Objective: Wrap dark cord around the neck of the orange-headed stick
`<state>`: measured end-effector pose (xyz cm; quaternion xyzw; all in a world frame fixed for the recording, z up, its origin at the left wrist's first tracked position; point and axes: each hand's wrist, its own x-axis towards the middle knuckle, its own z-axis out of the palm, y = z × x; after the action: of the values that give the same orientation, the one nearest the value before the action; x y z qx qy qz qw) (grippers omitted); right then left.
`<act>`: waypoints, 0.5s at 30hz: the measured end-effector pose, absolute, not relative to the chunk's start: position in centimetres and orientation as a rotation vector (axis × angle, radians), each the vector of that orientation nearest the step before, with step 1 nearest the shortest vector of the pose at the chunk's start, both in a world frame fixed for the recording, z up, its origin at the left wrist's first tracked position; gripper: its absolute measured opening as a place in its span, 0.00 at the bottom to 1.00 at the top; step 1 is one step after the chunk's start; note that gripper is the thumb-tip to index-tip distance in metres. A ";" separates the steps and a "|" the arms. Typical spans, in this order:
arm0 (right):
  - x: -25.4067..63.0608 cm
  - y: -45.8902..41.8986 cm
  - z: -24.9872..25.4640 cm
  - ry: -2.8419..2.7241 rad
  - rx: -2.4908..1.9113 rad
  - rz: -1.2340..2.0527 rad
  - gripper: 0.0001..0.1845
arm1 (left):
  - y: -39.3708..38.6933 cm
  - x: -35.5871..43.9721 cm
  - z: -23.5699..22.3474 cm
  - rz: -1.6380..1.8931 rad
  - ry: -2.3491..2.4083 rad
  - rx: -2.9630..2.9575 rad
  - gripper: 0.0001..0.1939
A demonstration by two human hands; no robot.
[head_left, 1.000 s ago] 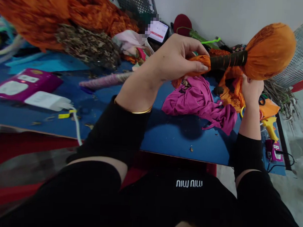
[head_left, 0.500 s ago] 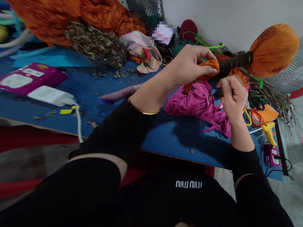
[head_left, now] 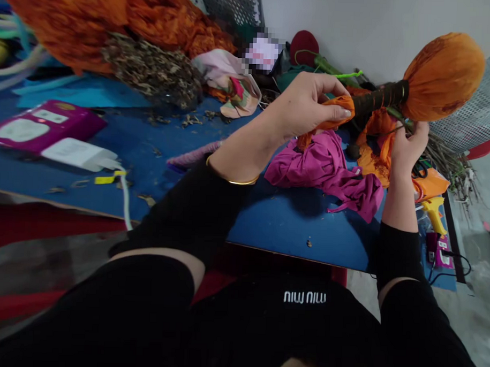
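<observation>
The left hand (head_left: 308,102) has thumb and fingers closed in a pinch on the tail end of an orange cloth bundle (head_left: 387,97), a little above the middle of the frame. The bundle slants up from there, its rounded head (head_left: 445,78) filling the upper right. The right hand (head_left: 409,144) is below that head, fingers partly curled; whether it grips anything cannot be told.

If the left pinch slackens, the bulky head would probably tip the bundle down. The dark wrapping (head_left: 374,101) round the neck could loosen if its end is free, which is not visible. The magenta cloth (head_left: 318,162) and loose orange cloth (head_left: 377,150) lie close beneath, so fingers might snag them.

Farther out, a yellow glue gun (head_left: 433,211) lies at right; orange fabric (head_left: 77,25) is heaped upper left.
</observation>
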<state>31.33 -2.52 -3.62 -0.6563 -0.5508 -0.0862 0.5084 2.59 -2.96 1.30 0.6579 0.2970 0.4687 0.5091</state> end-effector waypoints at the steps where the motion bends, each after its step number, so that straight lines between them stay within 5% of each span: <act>1: 31.0 -2.9 -3.3 -1.306 -1.549 -0.157 0.08 | -2.9 2.7 1.2 1.138 0.701 1.599 0.06; 3: 29.8 -3.7 -2.8 -1.391 -1.526 -0.039 0.19 | -3.0 3.0 1.1 1.133 0.688 1.622 0.05; 6: 28.8 -4.1 -2.3 -1.580 -1.662 -0.067 0.12 | -3.4 2.9 1.3 1.108 0.680 1.606 0.05; 9: 29.7 -4.1 -1.7 -1.728 -1.960 0.001 0.27 | -3.7 2.6 1.6 1.129 0.660 1.583 0.06; 15: 35.1 -4.8 -0.1 -1.719 -2.388 -0.308 0.22 | -3.1 1.6 2.1 1.167 0.719 1.567 0.14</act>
<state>35.11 -4.83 -0.07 -0.8039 -0.5785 -0.1038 0.0915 1.65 -3.05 2.06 0.6495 0.2980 0.4836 0.5055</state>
